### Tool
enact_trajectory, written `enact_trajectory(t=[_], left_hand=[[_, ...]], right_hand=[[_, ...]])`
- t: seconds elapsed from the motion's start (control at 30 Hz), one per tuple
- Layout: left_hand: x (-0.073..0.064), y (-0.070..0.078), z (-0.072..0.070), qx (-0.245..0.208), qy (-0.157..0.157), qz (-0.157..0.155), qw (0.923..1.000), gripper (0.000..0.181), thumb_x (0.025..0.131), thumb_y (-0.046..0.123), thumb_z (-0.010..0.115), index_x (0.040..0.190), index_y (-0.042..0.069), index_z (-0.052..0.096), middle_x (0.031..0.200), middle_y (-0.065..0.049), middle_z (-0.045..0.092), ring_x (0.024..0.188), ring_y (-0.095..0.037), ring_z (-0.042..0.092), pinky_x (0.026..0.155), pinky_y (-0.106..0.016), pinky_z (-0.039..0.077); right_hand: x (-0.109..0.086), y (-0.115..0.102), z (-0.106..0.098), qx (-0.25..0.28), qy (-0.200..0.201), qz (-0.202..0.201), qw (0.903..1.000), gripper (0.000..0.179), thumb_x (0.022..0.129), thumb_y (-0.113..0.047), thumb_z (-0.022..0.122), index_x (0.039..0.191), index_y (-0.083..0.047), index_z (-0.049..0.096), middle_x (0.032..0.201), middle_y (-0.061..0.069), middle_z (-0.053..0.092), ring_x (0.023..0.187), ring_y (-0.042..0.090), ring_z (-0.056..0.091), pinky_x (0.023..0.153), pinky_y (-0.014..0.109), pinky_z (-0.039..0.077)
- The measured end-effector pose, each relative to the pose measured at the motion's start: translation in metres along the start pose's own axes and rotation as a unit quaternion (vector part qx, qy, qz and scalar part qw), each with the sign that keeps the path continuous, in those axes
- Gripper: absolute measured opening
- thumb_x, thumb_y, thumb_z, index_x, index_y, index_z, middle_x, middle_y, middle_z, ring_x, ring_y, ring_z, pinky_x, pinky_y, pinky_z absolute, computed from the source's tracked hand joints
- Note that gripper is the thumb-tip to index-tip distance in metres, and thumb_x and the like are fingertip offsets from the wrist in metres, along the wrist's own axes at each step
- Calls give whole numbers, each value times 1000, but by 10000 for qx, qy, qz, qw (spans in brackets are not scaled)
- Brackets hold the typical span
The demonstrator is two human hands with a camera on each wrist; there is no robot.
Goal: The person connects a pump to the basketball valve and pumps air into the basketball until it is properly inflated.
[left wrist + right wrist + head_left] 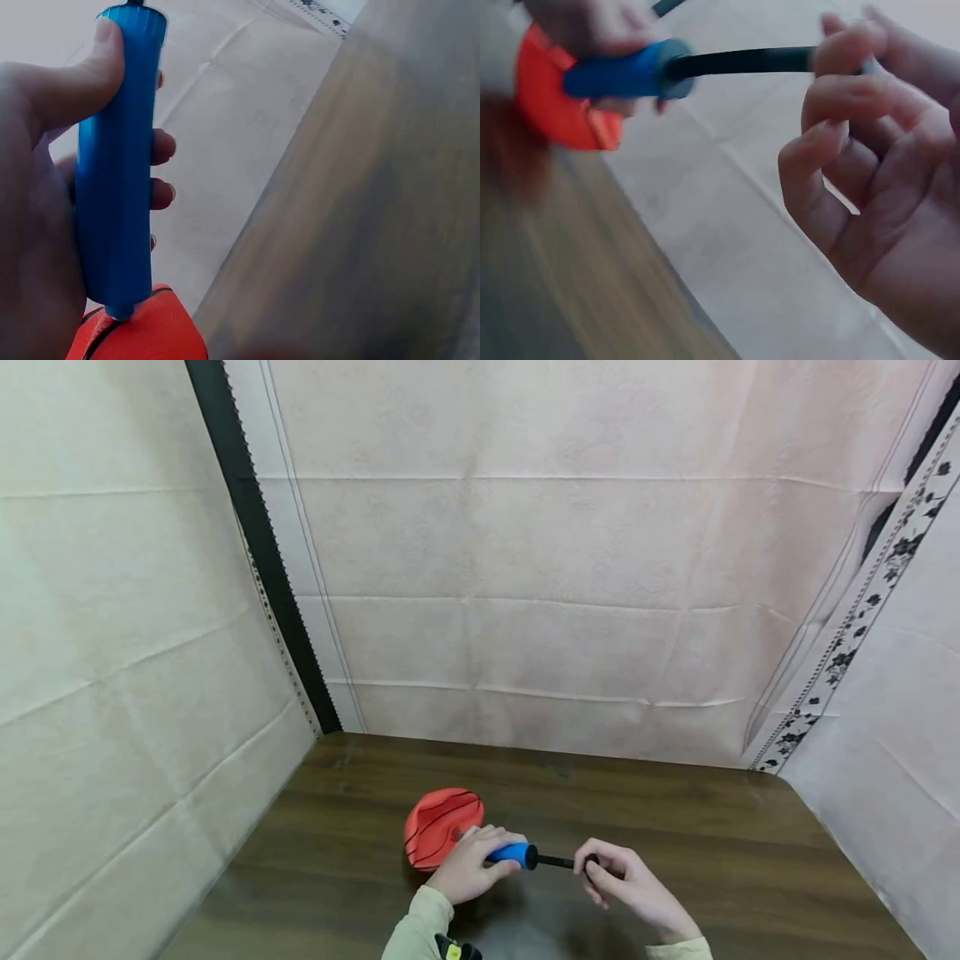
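A blue hand pump [120, 172] lies in the grip of my left hand [472, 862], its thumb along the barrel and fingers curled round behind. The pump's tip meets a red ball [442, 827] with black lines, which is dented and partly deflated. From the barrel's other end the black pump rod [750, 61] stands drawn out to the right. My right hand [622, 885] holds the black handle [592, 860] at the rod's end with curled fingers. In the right wrist view those fingers hide most of the handle.
Below the hands is a dark wooden table [360, 877]. Pale cloth walls [562, 568] rise at its back and both sides, with a black strip [262, 543] at the back left corner. A watch-like black device [457, 948] sits by the left sleeve.
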State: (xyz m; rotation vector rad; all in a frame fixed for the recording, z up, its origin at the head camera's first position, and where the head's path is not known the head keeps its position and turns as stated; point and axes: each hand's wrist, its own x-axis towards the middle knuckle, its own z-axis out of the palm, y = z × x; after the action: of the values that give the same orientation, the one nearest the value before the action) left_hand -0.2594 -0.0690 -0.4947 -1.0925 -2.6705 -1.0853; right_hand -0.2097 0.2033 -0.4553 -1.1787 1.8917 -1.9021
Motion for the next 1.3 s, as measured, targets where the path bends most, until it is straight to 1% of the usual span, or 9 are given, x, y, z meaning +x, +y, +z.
enact_trajectory(t=[0.17,0.3,0.4,0.47,0.63,0.7,0.87,1.07,1.3], left_hand=[[2,2,3,232,-299,176,9991,38,98,41,53,131,22,58,121,2,64,106,-10,55,94,-34,43],[4,2,4,383,-306,285,9984,39,98,42,51,129,20,59,119,3,64,105,-10,55,89,-29,41],[4,2,4,390,-292,348,9982,39,98,43,51,129,20,59,117,3,65,103,-9,55,89,-29,41],[4,0,4,341,-323,378,9982,39,98,44,51,129,21,60,115,4,65,102,-9,55,89,-29,41],[1,-3,2,155,-458,418,9980,40,97,46,52,128,22,61,114,5,67,101,-7,55,91,-31,41],[0,-5,0,90,-467,454,9978,40,97,45,53,127,21,61,115,6,67,103,-7,55,93,-31,41],[-2,-8,-3,-24,-406,516,9978,38,96,44,54,127,22,62,119,7,66,107,-8,55,98,-36,38],[-4,-8,-5,-228,-294,225,9991,36,95,44,56,126,27,61,118,8,67,113,-11,56,106,-50,35],[-4,-7,-5,-438,-451,-72,9980,35,94,41,59,127,29,60,120,6,66,117,-15,55,108,-58,31]], right_hand=[[16,14,15,-65,74,147,9998,17,103,2,34,103,11,49,66,27,39,52,31,38,44,33,39],[25,27,26,-207,172,188,9995,18,103,0,34,104,12,48,68,28,40,54,36,37,45,35,40],[25,30,28,-372,202,252,9988,17,103,-1,35,105,10,49,69,29,41,54,37,38,45,35,40],[23,29,27,-512,230,434,9975,17,103,-3,38,105,7,51,69,28,43,53,31,40,46,32,41],[17,25,24,-716,71,1175,9905,21,104,-13,43,109,2,56,73,27,46,57,9,47,52,25,45],[16,24,23,-709,-57,1271,9893,22,103,-15,44,111,2,55,74,26,47,57,12,47,53,25,47],[16,20,22,-675,-344,967,9924,17,103,-11,44,110,0,55,71,21,46,58,29,45,53,25,47],[9,10,13,-568,-382,535,9962,16,103,-4,40,102,2,55,67,19,45,53,26,44,44,32,42],[-1,-2,4,-619,-399,197,9971,21,100,6,39,93,-2,57,60,22,44,48,31,40,37,33,35]])
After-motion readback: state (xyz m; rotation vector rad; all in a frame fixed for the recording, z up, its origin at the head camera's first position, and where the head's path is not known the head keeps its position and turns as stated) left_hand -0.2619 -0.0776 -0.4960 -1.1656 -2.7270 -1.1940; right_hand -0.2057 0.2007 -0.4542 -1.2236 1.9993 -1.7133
